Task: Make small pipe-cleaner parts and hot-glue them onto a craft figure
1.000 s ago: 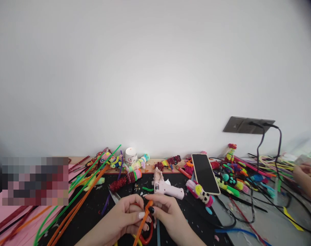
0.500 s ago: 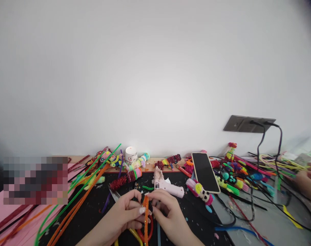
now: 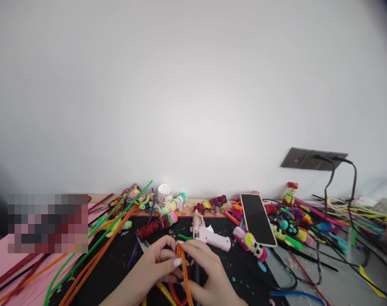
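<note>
- Pink plastic hot-glue gun (image 3: 210,238), flat on a black work mat (image 3: 117,267).
- Black-screened smartphone in a pale case (image 3: 258,219), just right of the glue gun.
- Small white round jar (image 3: 164,194), behind and left of the glue gun.
- Red glittery coiled roll (image 3: 151,227), left of the glue gun.
- Long green and orange fuzzy stems (image 3: 112,231), further left.
- Dark grey wall socket plate (image 3: 312,158), above and well right of the glue gun.

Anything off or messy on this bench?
Glue gun lies on its side on the black mat, nozzle crusted; scraps litter the mat around the orange pipe cleaner pinched by left hand and right hand.
</note>
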The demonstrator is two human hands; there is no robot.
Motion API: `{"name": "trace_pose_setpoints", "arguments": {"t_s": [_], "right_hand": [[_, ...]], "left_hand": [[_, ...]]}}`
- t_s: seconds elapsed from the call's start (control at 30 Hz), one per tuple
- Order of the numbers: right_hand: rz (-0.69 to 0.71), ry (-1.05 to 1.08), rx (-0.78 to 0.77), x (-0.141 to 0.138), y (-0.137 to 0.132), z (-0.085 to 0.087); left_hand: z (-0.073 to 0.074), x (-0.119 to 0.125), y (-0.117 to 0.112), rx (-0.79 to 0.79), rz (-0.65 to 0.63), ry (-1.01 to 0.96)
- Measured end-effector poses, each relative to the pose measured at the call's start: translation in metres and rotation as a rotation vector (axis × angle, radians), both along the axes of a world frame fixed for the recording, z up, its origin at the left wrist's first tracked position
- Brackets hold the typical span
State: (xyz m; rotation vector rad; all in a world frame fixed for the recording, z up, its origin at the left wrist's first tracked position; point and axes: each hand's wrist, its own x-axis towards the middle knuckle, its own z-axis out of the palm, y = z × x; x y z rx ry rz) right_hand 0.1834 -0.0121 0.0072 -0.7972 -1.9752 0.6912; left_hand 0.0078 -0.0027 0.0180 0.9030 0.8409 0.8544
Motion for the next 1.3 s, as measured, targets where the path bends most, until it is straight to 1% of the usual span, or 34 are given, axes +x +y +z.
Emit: {"name": "trace_pose_setpoints", "arguments": {"t_s": [0.13, 0.23, 0.4, 0.53, 0.63, 0.73, 0.87, 1.0, 1.1, 1.2, 1.3], "right_hand": [[-0.003, 0.047, 0.025, -0.001, 0.0, 0.005], [-0.011, 0.057, 0.035, 0.0, -0.001, 0.009], [-0.012, 0.043, 0.034, 0.002, -0.001, 0.007], [-0.024, 0.033, 0.007, 0.001, -0.001, 0.007], [-0.037, 0.069, -0.046, -0.001, -0.003, 0.011], [-0.089, 0.116, -0.103, -0.003, -0.003, 0.014], [-0.141, 0.219, -0.202, -0.005, -0.002, 0.012], [-0.098, 0.337, -0.312, -0.006, -0.001, 0.007], [-0.068, 0.388, -0.424, -0.007, -0.001, 0.006], [-0.057, 0.421, -0.525, -0.006, -0.001, 0.006], [-0.061, 0.438, -0.548, -0.006, 0.0, 0.004]], "left_hand": [[0.002, 0.0, -0.001, 0.003, -0.014, 0.039], [0.002, -0.002, -0.001, -0.032, -0.01, 0.006], [-0.001, -0.003, 0.001, -0.064, 0.066, -0.1], [-0.001, -0.002, 0.002, -0.067, 0.095, -0.112], [0.0, -0.002, 0.001, -0.046, 0.094, -0.079], [0.0, -0.003, 0.001, -0.003, 0.077, -0.01], [-0.002, -0.005, 0.001, 0.059, 0.021, 0.048], [-0.004, -0.005, 0.0, 0.114, -0.048, 0.044], [-0.005, -0.003, -0.002, 0.105, -0.097, 0.039], [-0.004, -0.001, -0.003, 0.085, -0.097, 0.046], [-0.003, 0.0, -0.003, 0.078, -0.062, 0.049]]}}
